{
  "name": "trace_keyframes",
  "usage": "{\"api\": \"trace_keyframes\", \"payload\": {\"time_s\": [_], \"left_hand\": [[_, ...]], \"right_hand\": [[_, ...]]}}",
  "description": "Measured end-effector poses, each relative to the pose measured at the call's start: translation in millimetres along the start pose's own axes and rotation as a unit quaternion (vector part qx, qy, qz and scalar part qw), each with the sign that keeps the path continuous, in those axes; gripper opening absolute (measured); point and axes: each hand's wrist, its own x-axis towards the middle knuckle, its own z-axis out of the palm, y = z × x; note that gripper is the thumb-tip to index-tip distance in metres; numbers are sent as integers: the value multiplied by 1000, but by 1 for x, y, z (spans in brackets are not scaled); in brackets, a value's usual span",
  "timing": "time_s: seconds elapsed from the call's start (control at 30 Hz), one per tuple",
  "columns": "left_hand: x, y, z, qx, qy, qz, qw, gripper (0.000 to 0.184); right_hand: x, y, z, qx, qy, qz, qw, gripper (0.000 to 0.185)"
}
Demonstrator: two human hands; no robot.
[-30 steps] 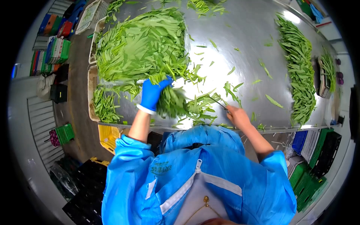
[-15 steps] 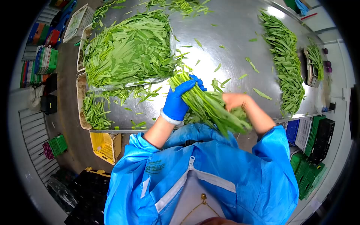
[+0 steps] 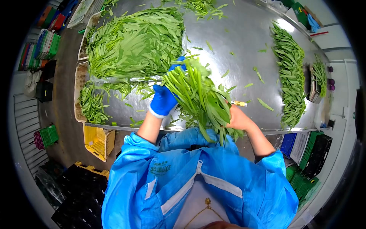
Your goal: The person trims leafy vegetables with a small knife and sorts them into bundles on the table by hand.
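My left hand [image 3: 164, 100], in a blue glove, is closed round the stems of a bunch of long-leaved water spinach [image 3: 198, 95]. The stem ends fan out at the upper left, and the leaves hang down towards my jacket. My bare right hand [image 3: 239, 118] is at the leafy end, its fingers curled in and partly covered by leaves. A small yellow-and-white stick-like piece [image 3: 239, 103] pokes out beside this hand; its kind and whatever else the fingers grip are unclear. Left of the bunch lies a big heap of the same greens [image 3: 137, 45] on clear plastic.
The steel table [image 3: 236, 72] carries scattered loose leaves. A long row of greens [image 3: 290, 76] lies on the right, by a small scale-like device [image 3: 315, 82] bearing more greens. A pale crate [image 3: 80, 91] lines the left edge; a yellow crate [image 3: 98, 143] stands below.
The bunch has turned more upright and its stems have spread apart. My left hand has shifted left and down. The right hand has moved slightly down, and the yellow-and-white piece now shows.
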Motion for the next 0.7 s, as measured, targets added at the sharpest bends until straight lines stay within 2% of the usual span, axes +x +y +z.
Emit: {"api": "trace_keyframes", "payload": {"time_s": [0.07, 0.13, 0.17, 0.2, 0.27, 0.3, 0.33, 0.4, 0.43, 0.53, 0.57, 0.6, 0.63, 0.67, 0.7], "left_hand": [[0, 1, -34, 41, 50, -2, 998, 98], [-16, -31, -102, 159, 218, -136, 953, 89], [-29, -57, -141, 110, 289, -191, 932, 54], [-40, -69, -151, 110, 302, -243, 915, 59], [-49, -70, -139, 238, 269, -273, 892, 70], [-50, -65, -128, 242, 267, -286, 888, 79], [-51, -62, -120, 198, 260, -273, 905, 81], [-40, -60, -95, 179, 182, -272, 928, 81], [-37, -66, -79, 98, 178, -226, 953, 67], [-32, -65, -106, 194, 250, -184, 931, 42], [-38, -59, -130, 213, 222, -61, 950, 23], [-33, -43, -139, 105, 357, -25, 928, 18], [-38, -22, -144, 109, 355, 43, 927, 17], [-54, -11, -180, 135, 356, 47, 923, 15], [-51, -4, -167, 186, 361, 23, 914, 16]], "right_hand": [[2, 17, 4, -71, 111, -89, 987, 59], [12, 69, 10, -333, 86, 6, 939, 60], [17, 86, 12, -448, 66, 51, 890, 60], [19, 93, 10, -555, 47, 95, 825, 60], [14, 83, 4, -542, 92, 19, 835, 66], [8, 65, 4, -538, 106, -6, 836, 66], [1, 48, 8, -530, 118, -28, 840, 67], [5, 32, 10, -576, 127, -59, 805, 67], [7, 26, 12, -604, 123, -70, 784, 67], [0, 5, 5, -668, 122, -86, 729, 61], [-6, -4, 1, -678, 128, -88, 719, 62], [-14, -12, -3, -687, 134, -89, 709, 62], [-21, -19, -7, -687, 135, -88, 709, 63], [-27, -23, -9, -701, 130, -92, 695, 63], [-32, -26, -10, -715, 126, -97, 681, 63]]}}
